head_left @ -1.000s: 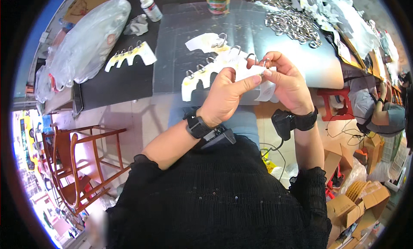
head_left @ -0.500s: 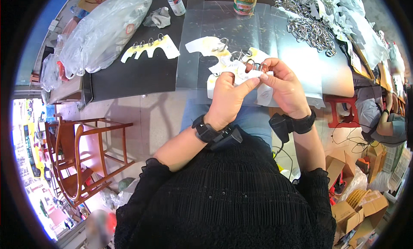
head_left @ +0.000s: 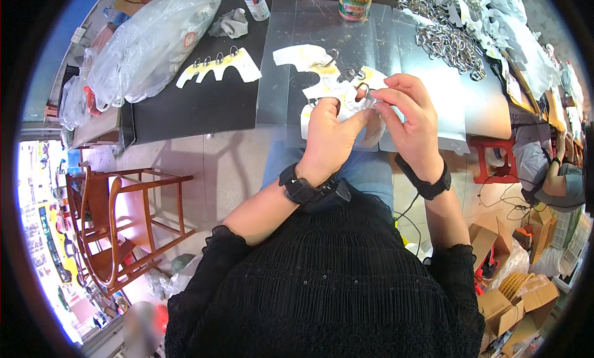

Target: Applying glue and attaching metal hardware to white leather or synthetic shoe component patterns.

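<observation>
My left hand (head_left: 328,135) is closed on a white cut-out piece (head_left: 348,93) with yellowish patches and metal rings along it. Thumb and forefinger of my right hand (head_left: 411,120) pinch the right end of that same piece, close to a standing metal ring (head_left: 362,86); the exact contact is hidden by the fingers. Just beyond the left hand, another white piece (head_left: 302,56) bearing a ring lies on the clear sheet, partly overlapped by others. Apart from these, a similar white piece (head_left: 234,64) with several upright rings rests on the black tabletop at left.
Loose metal rings (head_left: 451,49) are heaped at the far right. A printed cup (head_left: 355,2), a white bottle (head_left: 255,4) and a crumpled grey cloth (head_left: 232,24) stand along the back. Bulky plastic bags (head_left: 151,46) fill the left. A wooden chair (head_left: 124,234) and a red stool (head_left: 495,160) are nearby.
My right hand has turned and its fingers have lifted and spread somewhat, leaving thumb and forefinger at the piece's end. The left hand keeps its hold.
</observation>
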`<state>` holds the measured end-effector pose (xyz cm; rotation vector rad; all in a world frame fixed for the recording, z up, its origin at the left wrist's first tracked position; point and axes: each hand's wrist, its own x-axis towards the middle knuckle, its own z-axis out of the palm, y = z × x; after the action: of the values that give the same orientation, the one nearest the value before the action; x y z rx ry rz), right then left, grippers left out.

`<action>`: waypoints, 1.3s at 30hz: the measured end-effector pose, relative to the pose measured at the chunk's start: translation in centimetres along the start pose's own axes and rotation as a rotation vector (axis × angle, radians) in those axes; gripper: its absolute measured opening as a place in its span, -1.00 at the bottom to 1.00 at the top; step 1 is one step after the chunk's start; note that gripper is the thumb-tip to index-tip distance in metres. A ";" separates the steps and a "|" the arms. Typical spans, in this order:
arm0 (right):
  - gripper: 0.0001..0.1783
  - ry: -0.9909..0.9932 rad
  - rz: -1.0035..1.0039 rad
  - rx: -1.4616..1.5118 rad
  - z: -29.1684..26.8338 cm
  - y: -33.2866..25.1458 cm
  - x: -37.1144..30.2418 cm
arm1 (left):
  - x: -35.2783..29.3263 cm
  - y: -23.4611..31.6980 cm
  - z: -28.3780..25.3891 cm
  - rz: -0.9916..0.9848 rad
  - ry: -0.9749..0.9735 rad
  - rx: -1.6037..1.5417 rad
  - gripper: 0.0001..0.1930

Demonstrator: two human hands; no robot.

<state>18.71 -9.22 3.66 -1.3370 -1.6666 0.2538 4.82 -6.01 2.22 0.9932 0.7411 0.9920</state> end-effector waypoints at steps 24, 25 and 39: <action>-0.90 -0.256 -0.008 0.072 -2.9 -1.2 2.4 | -0.7 1.1 0.2 -0.279 -0.050 -0.410 -0.76; -0.90 -0.259 -0.011 0.074 -2.9 -1.3 2.5 | -0.7 1.0 0.2 -0.276 -0.046 -0.411 -0.76; -0.87 -0.328 -0.202 -0.036 -3.3 -2.0 3.1 | -0.9 1.7 0.2 -0.382 -0.025 -0.612 -0.75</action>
<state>20.07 -8.61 8.36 -1.1881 -2.0745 0.3387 4.06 -6.56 3.91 0.3143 0.5272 0.7923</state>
